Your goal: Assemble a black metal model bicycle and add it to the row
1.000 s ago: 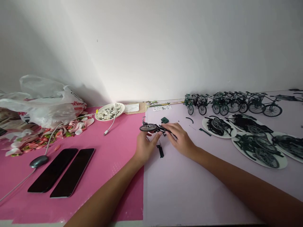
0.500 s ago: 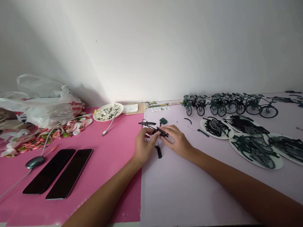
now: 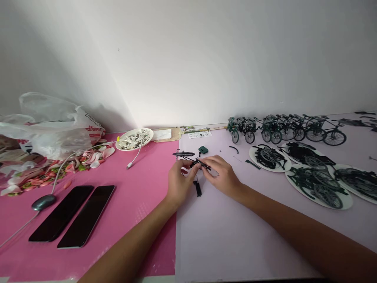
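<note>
Both hands meet at the table's middle around a small black model bicycle assembly (image 3: 191, 159). Its wheel sticks out flat to the left, seen nearly edge-on. My left hand (image 3: 179, 182) pinches the frame from the left, fingers closed on it. Fingers of my right hand (image 3: 222, 175) are closed on the frame's right end. A short black part (image 3: 197, 188) lies on the table just below the hands. A small green part (image 3: 203, 149) and a thin curved black piece (image 3: 234, 149) lie just beyond them.
A row of finished green and black model bicycles (image 3: 282, 129) stands at the back right, with white plates (image 3: 294, 184) of bicycle parts in front. On the pink mat to the left lie two phones (image 3: 73, 214), a mouse (image 3: 43, 202), a cable, a bowl of small parts (image 3: 134, 139) and a plastic bag (image 3: 50, 129).
The wheel has turned from facing me to lying nearly edge-on. Both hands have shifted slightly on the frame and stay closed on it.
</note>
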`<state>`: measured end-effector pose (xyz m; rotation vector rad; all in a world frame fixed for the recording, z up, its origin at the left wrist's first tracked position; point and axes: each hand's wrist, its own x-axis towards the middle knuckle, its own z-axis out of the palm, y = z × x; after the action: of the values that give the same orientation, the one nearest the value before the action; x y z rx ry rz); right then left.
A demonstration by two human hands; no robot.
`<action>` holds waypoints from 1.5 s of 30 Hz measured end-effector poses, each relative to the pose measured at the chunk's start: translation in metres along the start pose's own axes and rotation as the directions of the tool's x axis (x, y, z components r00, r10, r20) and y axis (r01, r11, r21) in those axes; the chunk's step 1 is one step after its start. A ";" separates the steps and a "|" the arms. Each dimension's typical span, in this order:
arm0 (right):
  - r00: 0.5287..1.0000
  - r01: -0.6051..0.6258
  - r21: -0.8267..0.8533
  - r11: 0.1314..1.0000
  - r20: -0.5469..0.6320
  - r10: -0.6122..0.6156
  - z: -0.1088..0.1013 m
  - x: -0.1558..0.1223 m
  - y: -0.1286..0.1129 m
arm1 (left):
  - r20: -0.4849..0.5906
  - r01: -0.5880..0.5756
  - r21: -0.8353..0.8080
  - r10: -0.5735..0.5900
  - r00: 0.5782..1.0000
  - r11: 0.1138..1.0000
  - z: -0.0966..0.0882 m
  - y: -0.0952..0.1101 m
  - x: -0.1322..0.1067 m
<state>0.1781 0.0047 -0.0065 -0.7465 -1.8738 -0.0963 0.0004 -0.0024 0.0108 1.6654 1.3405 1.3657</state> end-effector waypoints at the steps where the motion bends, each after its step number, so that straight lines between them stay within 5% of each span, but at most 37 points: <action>1: 1.000 0.012 -0.014 1.000 -0.003 -0.012 -0.001 0.001 -0.001 | 0.001 0.002 -0.001 -0.002 1.000 1.000 0.000 0.001 0.000; 9: 0.994 0.102 -0.141 0.985 -0.029 -0.107 -0.007 0.007 -0.002 | -0.001 0.004 -0.016 -0.004 1.000 1.000 0.000 0.001 0.000; 18: 0.996 0.066 -0.151 0.986 -0.053 -0.075 -0.005 0.005 0.000 | 0.011 0.010 -0.020 -0.010 1.000 1.000 -0.001 0.000 0.000; 28: 0.963 -0.270 0.067 0.961 0.046 0.267 -0.005 -0.004 0.006 | -0.021 0.023 -0.002 -0.023 1.000 1.000 -0.003 -0.004 0.005; 36: 0.972 -0.234 0.173 0.957 0.061 0.227 0.000 -0.002 0.008 | -0.023 -0.007 0.020 0.008 1.000 1.000 -0.004 -0.001 0.004; 45: 0.897 -0.437 0.204 0.876 0.169 0.408 -0.003 -0.006 0.008 | 0.006 -0.079 0.066 0.079 0.997 0.995 -0.006 0.002 0.003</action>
<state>0.1861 0.0074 -0.0126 -0.9940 -1.7512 0.4566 -0.0048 -0.0010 0.0155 1.7814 1.3443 1.3754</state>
